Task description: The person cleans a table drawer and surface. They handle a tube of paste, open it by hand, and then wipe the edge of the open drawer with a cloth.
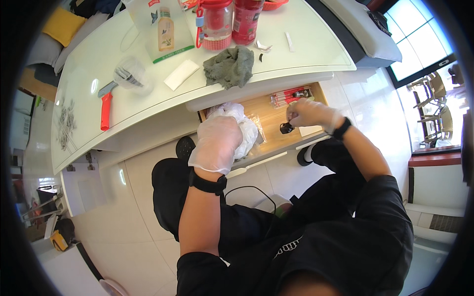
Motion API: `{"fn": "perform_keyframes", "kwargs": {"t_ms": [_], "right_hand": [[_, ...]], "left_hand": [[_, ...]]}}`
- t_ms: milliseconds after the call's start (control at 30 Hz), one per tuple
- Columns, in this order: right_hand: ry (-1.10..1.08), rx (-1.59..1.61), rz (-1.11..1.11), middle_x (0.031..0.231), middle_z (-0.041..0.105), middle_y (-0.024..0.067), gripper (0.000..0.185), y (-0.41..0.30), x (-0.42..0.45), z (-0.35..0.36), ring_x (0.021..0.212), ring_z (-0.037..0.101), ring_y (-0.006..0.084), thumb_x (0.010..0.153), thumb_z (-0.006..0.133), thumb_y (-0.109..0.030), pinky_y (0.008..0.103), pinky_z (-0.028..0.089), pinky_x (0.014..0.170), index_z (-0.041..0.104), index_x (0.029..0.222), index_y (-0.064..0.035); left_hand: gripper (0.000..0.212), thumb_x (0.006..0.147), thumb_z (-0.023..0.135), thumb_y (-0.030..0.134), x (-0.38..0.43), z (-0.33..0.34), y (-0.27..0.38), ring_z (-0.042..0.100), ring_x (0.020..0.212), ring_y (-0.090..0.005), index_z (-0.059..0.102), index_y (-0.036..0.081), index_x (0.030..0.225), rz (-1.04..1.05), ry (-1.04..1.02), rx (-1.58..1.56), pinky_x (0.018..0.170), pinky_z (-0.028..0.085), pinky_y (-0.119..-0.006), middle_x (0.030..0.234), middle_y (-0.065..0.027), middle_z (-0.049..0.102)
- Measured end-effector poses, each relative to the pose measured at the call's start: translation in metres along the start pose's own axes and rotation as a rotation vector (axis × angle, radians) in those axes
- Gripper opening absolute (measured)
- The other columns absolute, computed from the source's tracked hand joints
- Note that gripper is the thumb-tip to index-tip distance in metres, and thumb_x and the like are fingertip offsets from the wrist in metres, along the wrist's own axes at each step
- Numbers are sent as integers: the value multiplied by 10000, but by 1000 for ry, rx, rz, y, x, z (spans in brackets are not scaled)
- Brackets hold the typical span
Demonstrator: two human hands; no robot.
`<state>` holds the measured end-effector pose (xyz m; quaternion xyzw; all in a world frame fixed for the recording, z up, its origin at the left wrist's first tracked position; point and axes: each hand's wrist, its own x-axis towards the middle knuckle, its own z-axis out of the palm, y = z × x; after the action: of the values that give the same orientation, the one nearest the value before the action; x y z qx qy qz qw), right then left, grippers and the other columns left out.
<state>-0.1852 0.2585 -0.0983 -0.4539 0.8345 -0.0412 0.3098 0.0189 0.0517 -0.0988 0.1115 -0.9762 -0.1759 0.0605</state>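
Both hands wear clear disposable gloves and reach into a pulled-out wooden drawer under the table. My left hand is curled against a bunched white plastic bag at the drawer's left end and appears to grip it; its fingertips are hidden. Over the right part of the drawer, my right hand has its fingers curled together at a small black object, which seems pinched in the fingertips. Behind that hand lies a clear pack of red-and-white sticks. Clear crinkled wrapping is beside the bag.
On the white tabletop are a grey cloth, a folded white tissue, a red-handled scraper, a clear plastic cup, a bottle of red drink and a lidded jar. Dark debris lies at its left end.
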Motion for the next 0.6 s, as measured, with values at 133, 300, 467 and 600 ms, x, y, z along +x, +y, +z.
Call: {"fn": "perform_keyframes", "kwargs": {"t_ms": [133, 300, 467, 600], "right_hand": [[99, -47, 107, 898, 671, 175, 164, 33, 74, 51, 884, 645, 325, 766, 582, -108, 369, 510, 800, 679, 889, -57], [291, 13, 42, 946, 678, 184, 309, 70, 117, 94, 912, 654, 320, 756, 615, -220, 377, 504, 828, 668, 1028, -84], [-66, -169, 83, 1011, 688, 156, 422, 64, 111, 110, 952, 648, 330, 790, 602, -334, 377, 489, 888, 648, 1159, -134], [-80, -133, -153, 941, 703, 122, 338, 59, 91, 87, 873, 667, 312, 816, 612, -310, 366, 509, 834, 679, 1076, -104]], "left_hand": [[232, 752, 526, 253, 0, -3, -4, 616, 764, -341, 632, 53, 700, -63, -136, -38, 673, 482, -433, 776, -164, 634], [244, 788, 511, 253, 2, 1, -3, 611, 760, -339, 626, 58, 699, -43, -75, -19, 660, 476, -433, 754, -151, 627], [216, 779, 521, 223, -6, -1, -13, 589, 722, -346, 591, 58, 657, 74, -2, -91, 635, 465, -433, 700, -148, 593], [178, 766, 540, 180, -4, -11, -8, 580, 699, -324, 557, 73, 625, 13, -77, -15, 609, 460, -415, 676, -138, 568]]}}
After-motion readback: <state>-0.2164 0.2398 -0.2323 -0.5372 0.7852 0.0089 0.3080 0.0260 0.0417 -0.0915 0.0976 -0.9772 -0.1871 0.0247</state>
